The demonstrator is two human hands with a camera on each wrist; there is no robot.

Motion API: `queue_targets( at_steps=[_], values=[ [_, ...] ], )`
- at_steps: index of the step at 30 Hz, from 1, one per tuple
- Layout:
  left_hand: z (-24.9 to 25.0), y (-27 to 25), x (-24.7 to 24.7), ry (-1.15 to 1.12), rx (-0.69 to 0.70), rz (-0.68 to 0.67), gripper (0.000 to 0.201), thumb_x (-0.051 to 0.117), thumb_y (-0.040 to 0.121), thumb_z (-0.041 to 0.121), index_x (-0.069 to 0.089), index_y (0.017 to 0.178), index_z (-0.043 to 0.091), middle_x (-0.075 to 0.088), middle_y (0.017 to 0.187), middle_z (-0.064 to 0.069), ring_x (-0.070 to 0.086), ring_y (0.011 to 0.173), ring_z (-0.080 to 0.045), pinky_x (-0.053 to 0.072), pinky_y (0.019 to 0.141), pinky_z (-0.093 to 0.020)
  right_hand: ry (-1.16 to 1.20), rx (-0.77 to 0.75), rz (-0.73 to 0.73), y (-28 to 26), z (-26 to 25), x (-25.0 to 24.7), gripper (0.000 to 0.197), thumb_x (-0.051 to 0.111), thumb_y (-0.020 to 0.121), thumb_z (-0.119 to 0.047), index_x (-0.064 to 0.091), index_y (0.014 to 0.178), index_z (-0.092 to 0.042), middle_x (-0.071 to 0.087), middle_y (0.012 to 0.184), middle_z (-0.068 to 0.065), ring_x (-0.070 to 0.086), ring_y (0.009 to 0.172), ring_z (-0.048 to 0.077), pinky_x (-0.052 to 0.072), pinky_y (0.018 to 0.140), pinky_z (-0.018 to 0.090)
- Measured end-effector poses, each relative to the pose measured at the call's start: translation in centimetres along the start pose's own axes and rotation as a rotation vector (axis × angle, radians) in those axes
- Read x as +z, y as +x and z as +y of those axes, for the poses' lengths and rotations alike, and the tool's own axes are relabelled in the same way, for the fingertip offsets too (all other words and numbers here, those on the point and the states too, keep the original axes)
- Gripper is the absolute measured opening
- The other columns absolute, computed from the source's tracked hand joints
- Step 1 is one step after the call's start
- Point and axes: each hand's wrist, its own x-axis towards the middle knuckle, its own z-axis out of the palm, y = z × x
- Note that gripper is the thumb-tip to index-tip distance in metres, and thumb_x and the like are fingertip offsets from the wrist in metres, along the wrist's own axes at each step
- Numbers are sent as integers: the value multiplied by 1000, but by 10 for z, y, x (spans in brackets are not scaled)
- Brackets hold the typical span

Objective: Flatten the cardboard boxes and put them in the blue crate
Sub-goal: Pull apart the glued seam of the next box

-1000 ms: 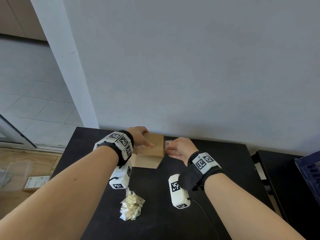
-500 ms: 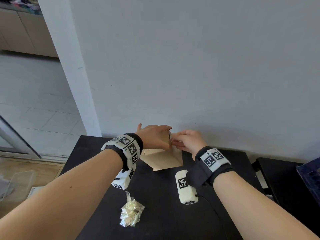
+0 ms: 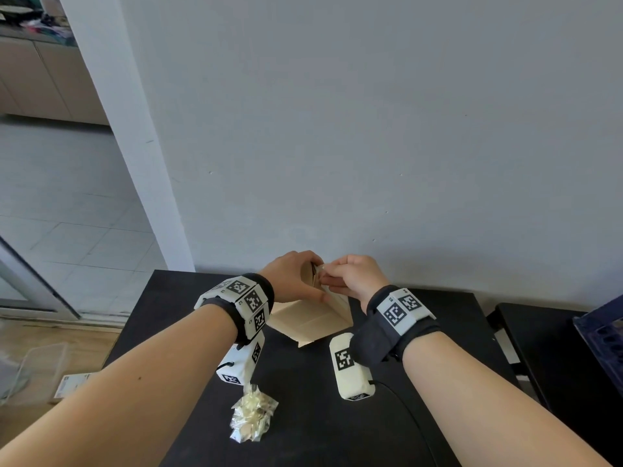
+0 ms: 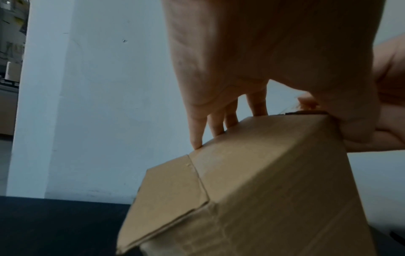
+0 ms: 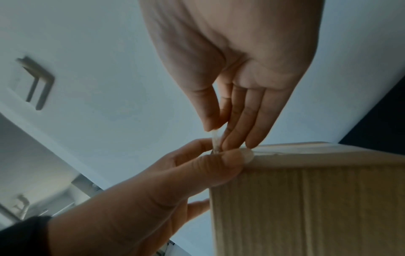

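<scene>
Two hands work at a tilted cardboard box (image 3: 312, 320) on a black table (image 3: 188, 291).

The left hand (image 3: 292, 276) grasps the box's top; the right hand (image 3: 350, 276) pinches a clear tape strip (image 5: 215, 141) there. The blue crate (image 3: 603, 328) is cut off at right. No writing is legible.

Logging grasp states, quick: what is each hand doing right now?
Left hand: grips the top of the box.
Right hand: pinches a strip of clear tape at the box's top edge.
</scene>
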Motion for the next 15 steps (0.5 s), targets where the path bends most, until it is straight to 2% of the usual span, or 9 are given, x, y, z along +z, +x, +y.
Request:
queue_targets(
  at_steps=[4,9,13,15],
  values=[
    [-1,1,2,-36,-5,5,64,78,71,39,49,127,29,51,124,4,48,113,-13,38,92,-26,59,28,-13,1,0,1,10,57,91,-1,58,81,-4,66,78,12,65,68,18,57,66,26],
    [0,3,2,-54,-20,-3,61,78,71,36,49,124,28,52,121,4,48,108,-13,38,89,-26,43,44,-20,3,0,3,12,54,93,-1,55,81,-4,64,77,11,63,69,19,57,68,29],
    [1,3,4,-77,-23,-9,64,81,69,35,49,125,26,51,120,3,48,109,-15,39,90,-26,-254,38,35,7,4,8,18,49,95,-8,53,78,-10,64,84,13,64,81,26,58,79,44],
    [1,3,3,-81,-23,-12,63,82,68,34,50,122,26,51,119,3,49,108,-15,39,88,-26,-358,43,70,10,7,7,18,47,96,-9,54,79,-9,65,92,17,65,83,29,58,78,43]
  ],
)
